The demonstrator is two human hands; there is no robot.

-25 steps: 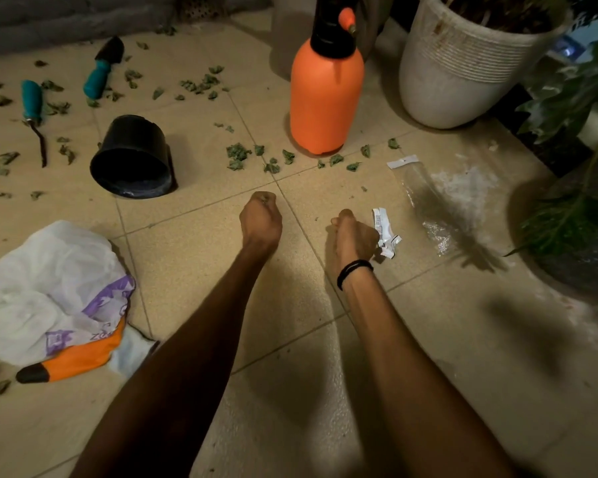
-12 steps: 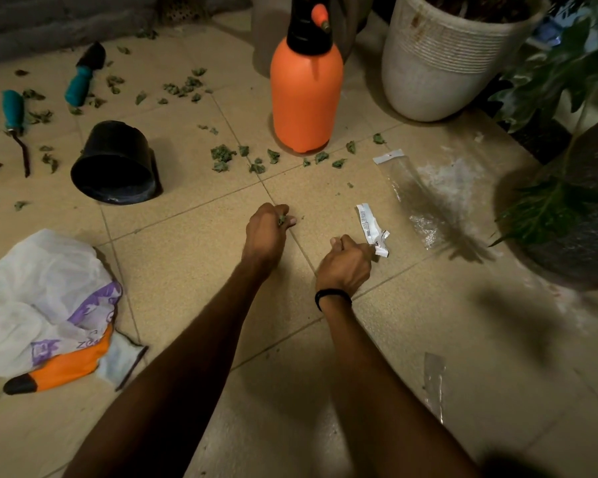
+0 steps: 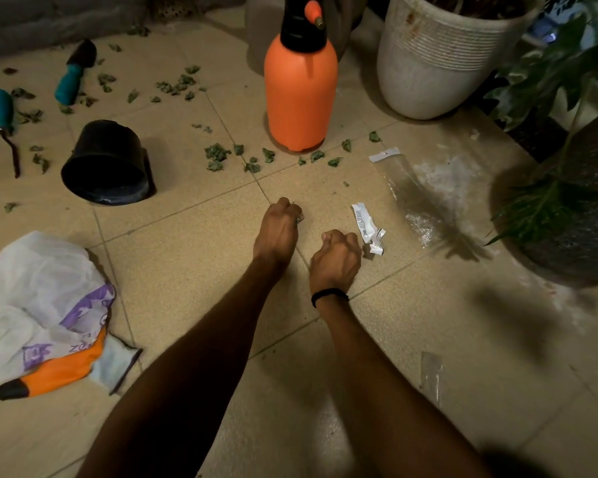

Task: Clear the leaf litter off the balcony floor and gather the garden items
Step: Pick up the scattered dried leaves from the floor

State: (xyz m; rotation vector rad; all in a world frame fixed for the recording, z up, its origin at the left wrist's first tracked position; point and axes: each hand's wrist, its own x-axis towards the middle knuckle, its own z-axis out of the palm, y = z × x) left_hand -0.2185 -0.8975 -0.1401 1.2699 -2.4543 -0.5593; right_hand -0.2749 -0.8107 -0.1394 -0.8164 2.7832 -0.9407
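On beige tiled balcony floor [image 3: 187, 263], leaf litter [image 3: 218, 155] scattered near orange pressure sprayer [image 3: 301, 88], black pot [image 3: 106, 163] tipped over, left hand [image 3: 278, 229] clutching leaf litter, right hand [image 3: 335, 257] clenched beside crumpled wrapper [image 3: 366, 229], contents indiscernible

Person, two arms in view from forearm to fingers. Left forearm [image 3: 204, 357] and right forearm [image 3: 377, 374] are uncovered skin along the whole visible length. Left hand [image 3: 277, 225] is bare, with tendon lines showing on its back. Right hand [image 3: 335, 257] is bare, with knuckles and raised veins visible. One worn item: a thin black band [image 3: 328, 295] snug round the right wrist, cord or hair-tie type. Both arms are in deep shadow nearest the camera.
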